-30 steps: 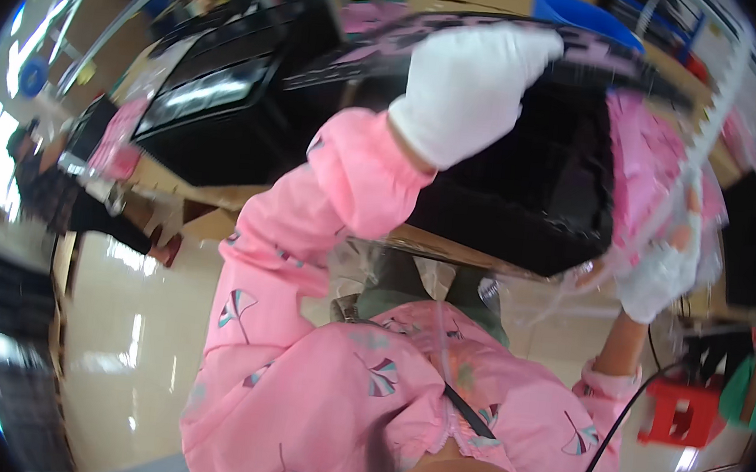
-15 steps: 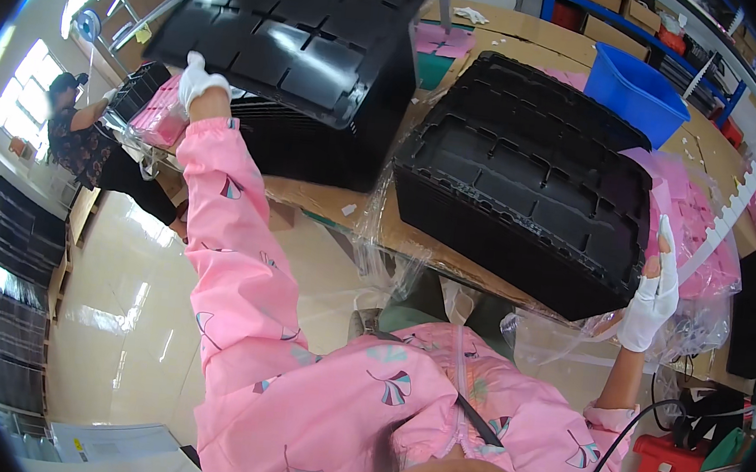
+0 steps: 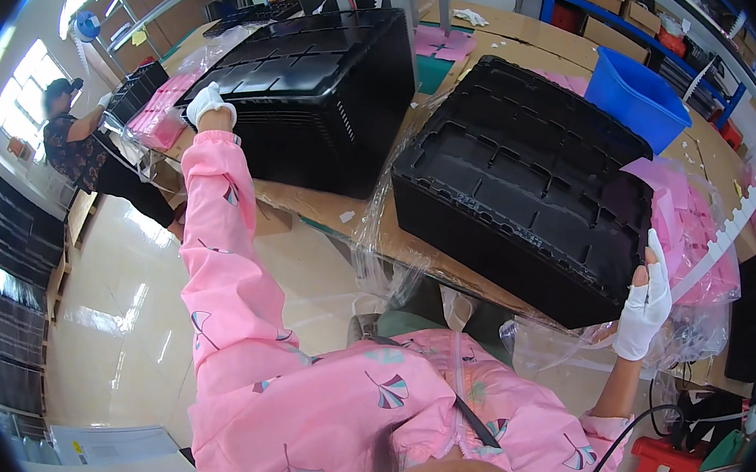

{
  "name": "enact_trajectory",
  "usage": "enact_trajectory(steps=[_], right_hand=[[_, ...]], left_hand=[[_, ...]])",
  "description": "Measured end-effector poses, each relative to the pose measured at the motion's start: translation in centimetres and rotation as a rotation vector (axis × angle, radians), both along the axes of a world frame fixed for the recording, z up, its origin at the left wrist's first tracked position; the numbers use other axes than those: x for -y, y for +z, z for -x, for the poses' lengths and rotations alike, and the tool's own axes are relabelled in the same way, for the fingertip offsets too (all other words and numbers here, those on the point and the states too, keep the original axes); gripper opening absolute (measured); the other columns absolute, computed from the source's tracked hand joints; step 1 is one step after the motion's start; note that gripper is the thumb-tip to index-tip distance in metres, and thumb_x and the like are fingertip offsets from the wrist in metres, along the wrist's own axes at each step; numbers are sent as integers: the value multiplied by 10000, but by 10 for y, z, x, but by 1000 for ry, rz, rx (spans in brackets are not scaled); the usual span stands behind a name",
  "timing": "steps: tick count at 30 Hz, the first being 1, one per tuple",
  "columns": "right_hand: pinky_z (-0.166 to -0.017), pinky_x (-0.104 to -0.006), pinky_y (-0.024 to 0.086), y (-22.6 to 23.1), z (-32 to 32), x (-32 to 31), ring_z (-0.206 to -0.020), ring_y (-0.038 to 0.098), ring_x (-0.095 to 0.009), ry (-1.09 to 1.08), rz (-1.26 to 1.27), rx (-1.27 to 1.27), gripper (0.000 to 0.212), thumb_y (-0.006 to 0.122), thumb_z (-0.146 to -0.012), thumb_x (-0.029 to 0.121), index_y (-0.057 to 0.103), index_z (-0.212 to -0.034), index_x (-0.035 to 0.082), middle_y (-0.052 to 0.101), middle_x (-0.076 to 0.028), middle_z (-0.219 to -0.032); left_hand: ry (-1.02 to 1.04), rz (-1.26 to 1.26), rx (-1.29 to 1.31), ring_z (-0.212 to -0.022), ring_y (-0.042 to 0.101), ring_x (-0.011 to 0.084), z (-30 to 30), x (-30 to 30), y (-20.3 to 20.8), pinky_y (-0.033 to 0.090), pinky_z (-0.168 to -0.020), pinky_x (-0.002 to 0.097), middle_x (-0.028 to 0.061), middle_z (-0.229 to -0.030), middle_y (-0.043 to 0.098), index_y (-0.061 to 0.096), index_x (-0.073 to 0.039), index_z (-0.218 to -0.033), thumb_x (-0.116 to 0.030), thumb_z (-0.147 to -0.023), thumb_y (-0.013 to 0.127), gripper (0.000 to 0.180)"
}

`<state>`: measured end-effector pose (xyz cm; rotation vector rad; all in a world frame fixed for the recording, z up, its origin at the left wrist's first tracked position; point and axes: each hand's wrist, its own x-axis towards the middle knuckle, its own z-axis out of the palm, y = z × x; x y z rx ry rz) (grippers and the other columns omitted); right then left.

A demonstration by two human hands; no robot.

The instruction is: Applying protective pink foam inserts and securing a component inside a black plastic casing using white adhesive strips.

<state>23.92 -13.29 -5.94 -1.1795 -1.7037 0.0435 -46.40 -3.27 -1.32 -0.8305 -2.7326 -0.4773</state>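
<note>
On the left of the table stands a black plastic crate, its hinged lid lying down over the top. My left hand, in a white glove, is closed at the near left edge of that lid. A second black crate with a ribbed two-flap lid sits to the right, its lid down. Against its right end rests my right hand, in a white glove with bare fingertips showing; the fingers are stretched out along the side.
Behind the right crate is a blue bin. Pink sheets in clear plastic lie at the right, and clear film hangs off the table edge. A co-worker stands at far left. A red stool is at lower right.
The left crate's lid has come down from a raised tilt onto the crate, with my left hand following it lower. My right hand stays at the right crate's end.
</note>
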Motion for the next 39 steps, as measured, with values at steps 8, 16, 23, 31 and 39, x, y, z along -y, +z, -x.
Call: enact_trajectory(steps=[8,16,23,31,39], right_hand=[[-940,-307,419,-4,-11,1,-1078,560,-230,-5,-29,-13,269,503,-879,-11,567,-1139,-37,569,-137,-1218],[-810,-327,481,28,-10,23,-953,611,-275,-91,-495,42,277,568,-816,-15,567,-1092,-33,590,-210,-1140],[-773,-256,469,46,-60,6,-942,575,-163,-443,-485,-287,462,656,-816,134,508,-1233,1,571,-129,-1177],[-716,-268,506,16,-92,-6,-823,654,-177,151,364,-799,327,634,-861,139,578,-1111,-65,672,-134,-947],[-546,-347,487,31,-7,30,-556,613,-260,-394,-109,282,108,563,-786,129,637,-856,92,620,-112,-658]], left_hand=[[-184,-983,-168,-1185,466,331,-78,12,17,359,-975,367,236,-1256,499,481,52,-1243,-341,-809,646,609],[-1134,-1031,494,-1209,466,210,-311,50,72,339,-1032,312,139,-1301,492,449,44,-1289,-125,-927,503,403],[-1610,-801,1009,-1072,579,207,-434,58,88,447,-927,299,130,-1146,604,548,50,-1188,-82,-916,529,303],[-1920,-464,1085,-1014,612,193,-506,59,95,468,-843,259,118,-1119,624,597,30,-1132,-139,-921,530,278],[-2038,-727,290,-766,657,116,-554,49,90,478,-632,201,65,-862,684,656,27,-1018,-227,-828,677,318]])
